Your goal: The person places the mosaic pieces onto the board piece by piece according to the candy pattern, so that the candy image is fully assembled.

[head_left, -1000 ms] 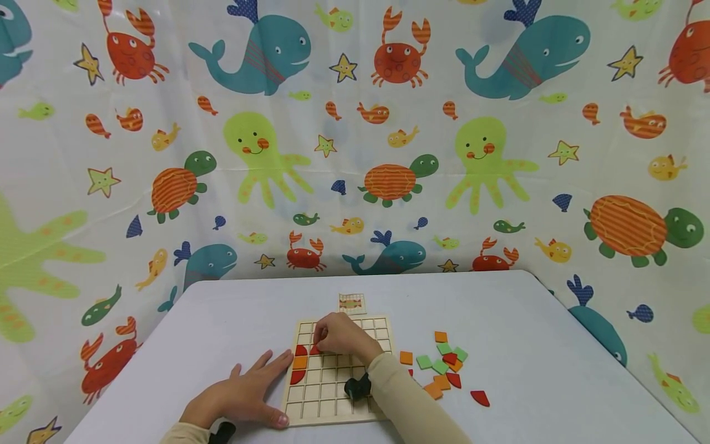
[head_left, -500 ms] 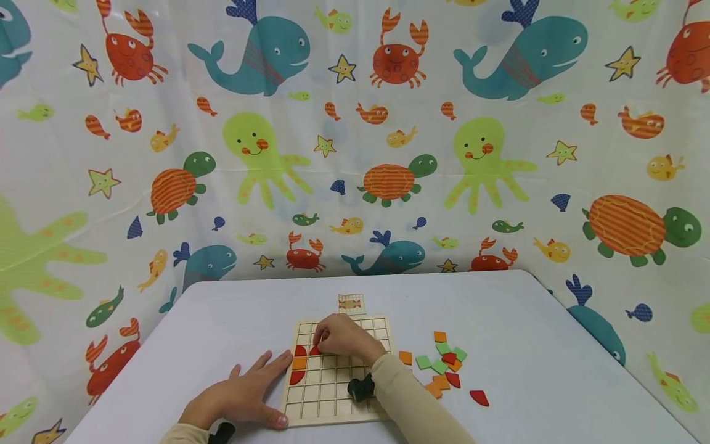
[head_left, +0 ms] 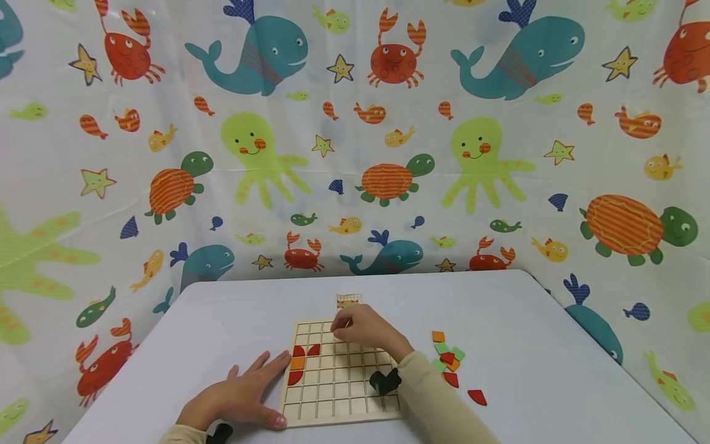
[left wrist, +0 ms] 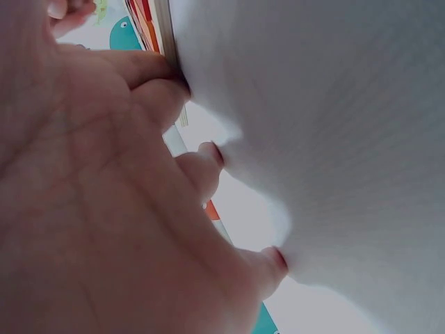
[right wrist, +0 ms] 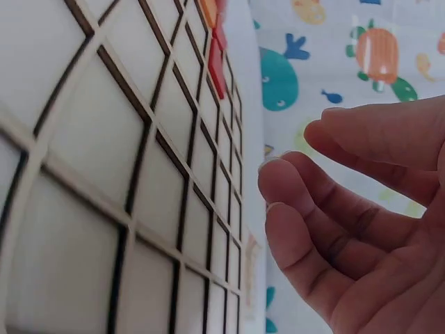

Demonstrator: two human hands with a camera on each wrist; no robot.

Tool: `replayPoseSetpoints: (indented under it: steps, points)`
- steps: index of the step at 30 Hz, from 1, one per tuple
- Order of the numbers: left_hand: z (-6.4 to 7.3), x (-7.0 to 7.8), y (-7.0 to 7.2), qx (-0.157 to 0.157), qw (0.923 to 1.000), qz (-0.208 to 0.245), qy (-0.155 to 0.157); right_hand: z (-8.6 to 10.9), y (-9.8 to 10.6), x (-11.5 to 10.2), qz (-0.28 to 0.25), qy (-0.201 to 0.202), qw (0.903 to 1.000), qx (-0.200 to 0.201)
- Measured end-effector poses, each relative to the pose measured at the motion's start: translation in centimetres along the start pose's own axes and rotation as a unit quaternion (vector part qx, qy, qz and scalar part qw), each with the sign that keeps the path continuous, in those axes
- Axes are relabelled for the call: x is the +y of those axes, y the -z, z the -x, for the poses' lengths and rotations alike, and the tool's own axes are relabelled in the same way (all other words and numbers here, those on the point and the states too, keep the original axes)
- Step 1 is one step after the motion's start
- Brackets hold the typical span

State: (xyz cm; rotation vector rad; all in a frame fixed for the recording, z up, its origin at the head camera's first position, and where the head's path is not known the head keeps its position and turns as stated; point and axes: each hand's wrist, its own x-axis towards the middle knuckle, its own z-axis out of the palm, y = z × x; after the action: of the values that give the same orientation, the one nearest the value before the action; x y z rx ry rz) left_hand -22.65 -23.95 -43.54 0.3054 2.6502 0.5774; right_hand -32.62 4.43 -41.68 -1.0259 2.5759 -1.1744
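A wooden grid board (head_left: 327, 394) lies on the white table. At its left side sit an orange square tile (head_left: 297, 363), a red quarter-round tile (head_left: 299, 351) above it, another red tile (head_left: 296, 377) below, and a third red tile (head_left: 314, 349) one column to the right. My left hand (head_left: 238, 391) rests spread on the table, with index finger and thumb touching the board's left edge. Above the board's upper part hovers my right hand (head_left: 366, 327), its fingers loosely bent; the right wrist view shows nothing between the fingers (right wrist: 285, 236).
A small pattern card (head_left: 348, 299) lies behind the board, partly hidden by my right hand. Loose tiles lie right of the board, among them an orange square (head_left: 438, 337), a green square (head_left: 457, 354) and a red quarter-round (head_left: 477, 397). A patterned curtain (head_left: 333, 154) hangs behind the table.
My right hand has let go of the third red tile, which now shows in its square, and has moved right and slightly back. The left hand stays in place.
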Motion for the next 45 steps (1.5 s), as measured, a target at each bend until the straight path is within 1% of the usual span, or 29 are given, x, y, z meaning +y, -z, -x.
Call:
replayPoseSetpoints:
  steps: [4,7,10,15,18,23,27,32,38,45]
  points:
    - [0.2,0.0,0.0,0.002,1.0000,0.001,-0.005,1.0,1.3,0.2,-0.001,0.001,1.0000,0.001]
    - [0.3,0.0,0.1,0.001,1.0000,0.002,-0.009,1.8,2.3,0.2,-0.009,-0.005,0.9999,-0.002]
    - [0.3,0.1,0.2,-0.001,1.0000,0.005,-0.006,2.7,3.3,0.2,-0.012,-0.009,0.9999,-0.001]
    - [0.2,0.1,0.1,0.001,1.0000,0.001,0.002,3.9,4.8,0.7,0.012,-0.014,0.9997,0.015]
    - [0.2,0.0,0.1,0.002,1.0000,-0.003,0.003,4.6,5.6,1.1,0.023,-0.024,0.9991,0.026]
    - [0.1,-0.1,0.1,0.002,1.0000,0.003,0.006,5.4,6.8,1.7,0.023,-0.039,0.9985,0.032]
    - [0.0,-0.2,0.0,0.003,0.9999,0.007,0.008,6.1,7.7,2.2,0.022,-0.055,0.9978,0.028]
    - [-0.1,-0.2,-0.1,0.005,0.9999,0.005,0.010,6.9,9.0,3.1,0.032,-0.081,0.9955,0.038]
    - [-0.1,-0.2,-0.1,0.006,0.9999,0.004,0.011,7.8,10.3,4.3,0.035,-0.130,0.9895,0.052]
    - [0.0,-0.3,-0.1,0.004,1.0000,-0.002,0.002,8.7,11.1,5.6,0.062,-0.166,0.9828,0.054]
